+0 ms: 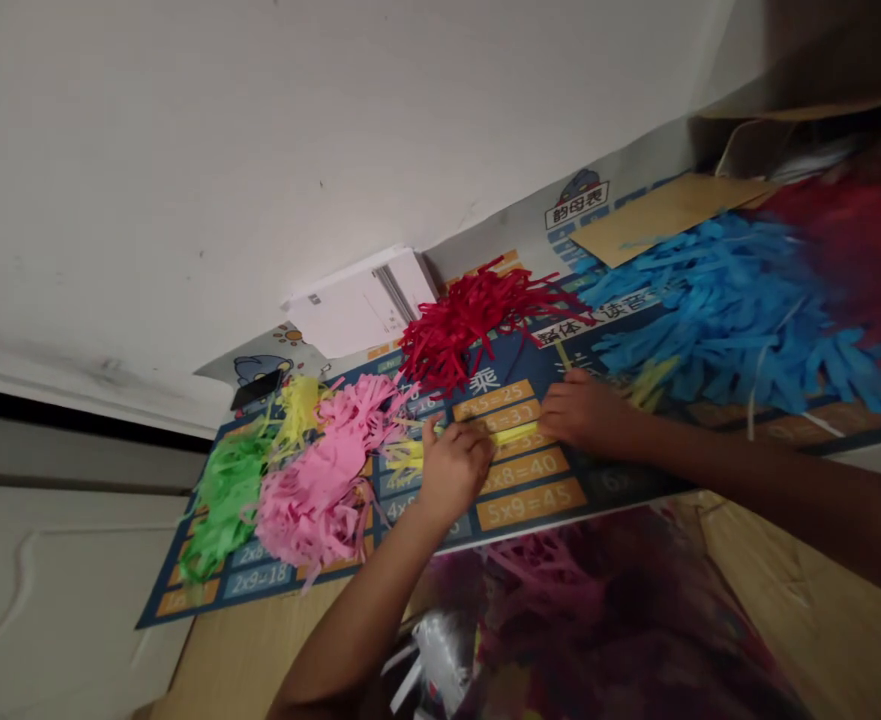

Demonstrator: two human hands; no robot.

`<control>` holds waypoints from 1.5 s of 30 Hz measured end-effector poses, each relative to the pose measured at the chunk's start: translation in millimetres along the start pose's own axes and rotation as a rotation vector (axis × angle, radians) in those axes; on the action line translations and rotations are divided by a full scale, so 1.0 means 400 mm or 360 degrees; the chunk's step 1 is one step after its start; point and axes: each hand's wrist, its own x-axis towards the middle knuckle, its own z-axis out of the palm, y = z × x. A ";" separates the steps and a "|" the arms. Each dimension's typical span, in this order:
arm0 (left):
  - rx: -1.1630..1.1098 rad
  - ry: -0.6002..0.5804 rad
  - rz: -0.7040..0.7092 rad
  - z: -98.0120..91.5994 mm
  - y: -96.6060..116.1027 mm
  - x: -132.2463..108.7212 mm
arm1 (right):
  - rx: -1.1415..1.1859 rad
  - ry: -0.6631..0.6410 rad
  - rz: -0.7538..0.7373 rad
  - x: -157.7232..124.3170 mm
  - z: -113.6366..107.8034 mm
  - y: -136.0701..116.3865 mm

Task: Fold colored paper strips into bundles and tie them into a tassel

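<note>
Has, nearest of all and below both the left hand [455, 465] and the right hand [582, 412], a plastic bag [582, 650] with pink shreds [537, 565] inside and darker contents too dim to name. Shows a wooden table [237, 650] to the lower left of the left hand, under a poster [534, 508] printed with times tables. Over that poster, grasps a yellow tassel [516, 434] with both hands, fingers curled round it. Stretches its narrow middle between the two hands, with fringe [406, 457] out to the left of the left hand and more yellow just past the right. Has pink tassels [312, 490] near the left hand, on its left, a green tassel [230, 500] farther left, and a yellow bunch [295, 415] between and behind them. Has a big blue tassel [740, 310] spread beyond and right of the right hand, with a blurred red heap [852, 240] farther right. Ahead of both hands, shows a red tassel [477, 320] on the poster, then white papers [357, 305] to its left. Ends, farthest ahead of the hands, at a pale wall [260, 150].
</note>
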 end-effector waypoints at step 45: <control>0.0125 -0.0039 0.0184 0.017 0.000 0.057 | -0.0196 -0.0111 0.0047 0.080 -0.038 -0.051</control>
